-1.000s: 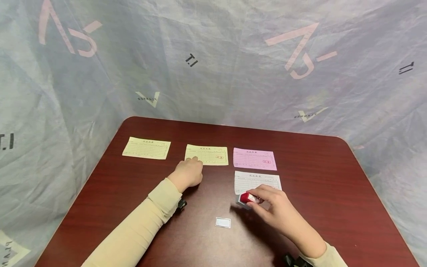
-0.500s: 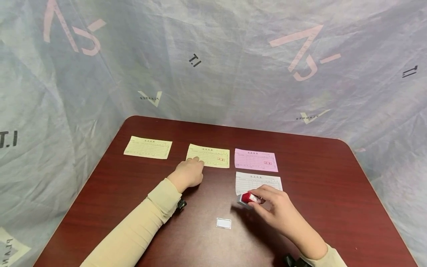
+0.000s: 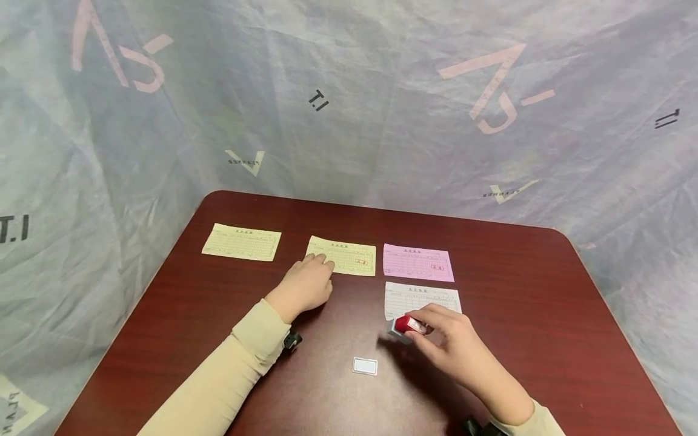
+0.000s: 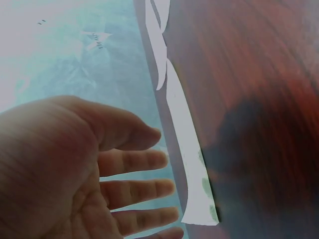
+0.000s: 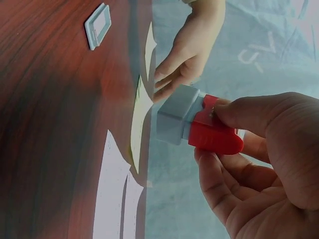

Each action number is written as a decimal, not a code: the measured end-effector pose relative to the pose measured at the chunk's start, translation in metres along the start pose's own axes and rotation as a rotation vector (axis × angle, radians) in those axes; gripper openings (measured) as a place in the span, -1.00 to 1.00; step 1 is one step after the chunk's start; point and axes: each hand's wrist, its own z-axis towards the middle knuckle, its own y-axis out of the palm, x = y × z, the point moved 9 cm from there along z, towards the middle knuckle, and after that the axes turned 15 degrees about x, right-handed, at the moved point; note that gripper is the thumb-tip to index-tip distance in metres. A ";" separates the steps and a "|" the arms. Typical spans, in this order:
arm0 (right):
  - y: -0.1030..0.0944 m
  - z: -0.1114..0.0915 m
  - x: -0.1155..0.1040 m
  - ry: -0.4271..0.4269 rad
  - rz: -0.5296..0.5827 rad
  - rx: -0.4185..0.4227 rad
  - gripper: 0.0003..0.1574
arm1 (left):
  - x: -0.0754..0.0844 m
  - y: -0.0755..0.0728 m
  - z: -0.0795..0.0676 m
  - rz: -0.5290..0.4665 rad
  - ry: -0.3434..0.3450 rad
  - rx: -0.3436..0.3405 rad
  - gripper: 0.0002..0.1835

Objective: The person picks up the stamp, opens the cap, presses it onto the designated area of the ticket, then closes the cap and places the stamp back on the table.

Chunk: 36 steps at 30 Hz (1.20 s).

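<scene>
My right hand [image 3: 449,336] grips a red and grey self-inking stamp [image 3: 405,326] between thumb and fingers. In the right wrist view the stamp [image 5: 199,122] is held above the table, its grey base pointing away from the palm. The white slip [image 3: 420,298] lies just behind it, partly covered by the hand. My left hand [image 3: 305,284] has its fingertips at the lower left of the middle yellow slip [image 3: 351,257], which bears a red mark. Those fingers [image 4: 142,194] look fairly straight and hold nothing; whether they touch the paper I cannot tell.
A pink slip [image 3: 417,262] with a red mark lies behind the white one. Another yellow slip [image 3: 242,242], no red mark visible, lies far left. The small rectangular stamp cap [image 3: 365,366] sits near the front of the brown table [image 3: 327,399]. Grey cloth [image 3: 349,121] hangs behind.
The middle yellow slip has shifted slightly toward me on its near side. My left wrist has moved a little left and back. The right hand with the stamp has barely moved.
</scene>
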 end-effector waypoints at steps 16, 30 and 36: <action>0.000 0.002 0.002 0.029 -0.028 0.024 -0.68 | 0.019 -0.027 -0.030 -0.070 0.034 0.061 -0.60; 0.011 0.004 -0.001 0.025 0.007 0.007 -0.64 | 0.057 -0.041 -0.069 -0.121 0.097 0.099 -0.59; 0.015 0.004 -0.002 0.028 0.002 -0.001 -0.63 | 0.073 -0.042 -0.084 -0.113 0.123 0.104 -0.60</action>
